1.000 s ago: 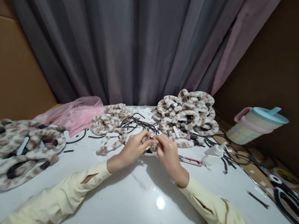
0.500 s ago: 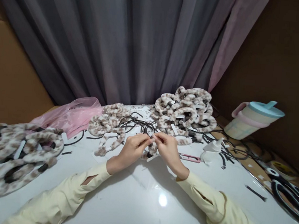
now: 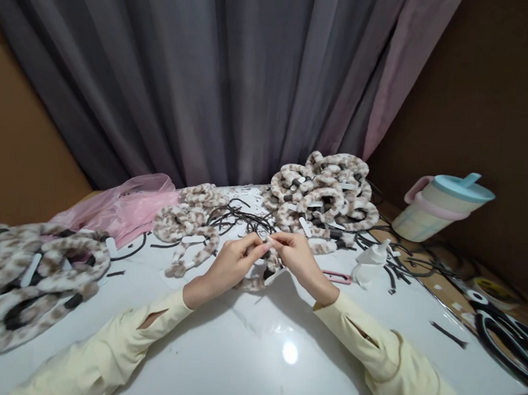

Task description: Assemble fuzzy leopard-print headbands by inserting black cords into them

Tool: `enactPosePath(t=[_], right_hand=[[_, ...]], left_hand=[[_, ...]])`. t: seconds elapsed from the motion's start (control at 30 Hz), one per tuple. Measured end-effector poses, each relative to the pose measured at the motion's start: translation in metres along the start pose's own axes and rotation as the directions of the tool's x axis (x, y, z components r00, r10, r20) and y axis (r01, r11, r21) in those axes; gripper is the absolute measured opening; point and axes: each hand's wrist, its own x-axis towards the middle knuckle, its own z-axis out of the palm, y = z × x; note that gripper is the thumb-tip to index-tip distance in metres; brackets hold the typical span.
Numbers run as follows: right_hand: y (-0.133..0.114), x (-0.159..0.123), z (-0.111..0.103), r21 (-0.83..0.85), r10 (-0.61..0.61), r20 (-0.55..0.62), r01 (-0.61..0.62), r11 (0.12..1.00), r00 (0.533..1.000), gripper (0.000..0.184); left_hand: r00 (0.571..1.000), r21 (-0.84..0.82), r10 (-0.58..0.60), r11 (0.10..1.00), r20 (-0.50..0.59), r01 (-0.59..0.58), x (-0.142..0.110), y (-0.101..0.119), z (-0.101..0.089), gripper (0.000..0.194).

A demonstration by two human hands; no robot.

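Note:
My left hand (image 3: 235, 260) and my right hand (image 3: 296, 259) meet fingertip to fingertip above the middle of the table. Both are closed in a pinch; a small pale bit shows between the tips, too small to name. Just below the fingers is a plush spotted tube (image 3: 252, 283), white and brown, with a dark section and a white strip (image 3: 276, 278) by my right palm. Whether the fingers grip part of this tube is hidden. Behind the hands lie black cords (image 3: 238, 218). A pink utility knife (image 3: 337, 277) and a white squeeze bottle (image 3: 370, 264) lie right of my right hand.
Piles of spotted plush rings stand at back right (image 3: 323, 197), back left (image 3: 186, 221) and far left (image 3: 9, 284). A pink plastic bag (image 3: 126, 205) lies behind. At right are a lidded cup (image 3: 437, 209), scissors (image 3: 508, 342), a tape roll (image 3: 494, 291) and a short black piece (image 3: 448, 335).
Both hands stay pinched together at nearly the same spot. Below them, the plush tube has shifted and shows more to the left. The whole view has moved slightly.

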Motion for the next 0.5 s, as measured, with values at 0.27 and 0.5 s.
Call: enactPosePath(t=[0.27,0.5], right_hand=[[-0.018,-0.003,-0.023,-0.003,-0.049,0.151,0.050,0.999,0.987,0.023],[-0.023,-0.009,-0.024,-0.307,-0.289,0.208,0.343,0.888,0.934,0.020]], left_hand=[[0.998,-0.032,-0.056,0.998,0.034,0.057,0.005,-0.001,-0.005,0.024],[0.978,-0.208,-0.204,0.955,0.053,0.210,0.011,-0.002,-0.007,0.024]])
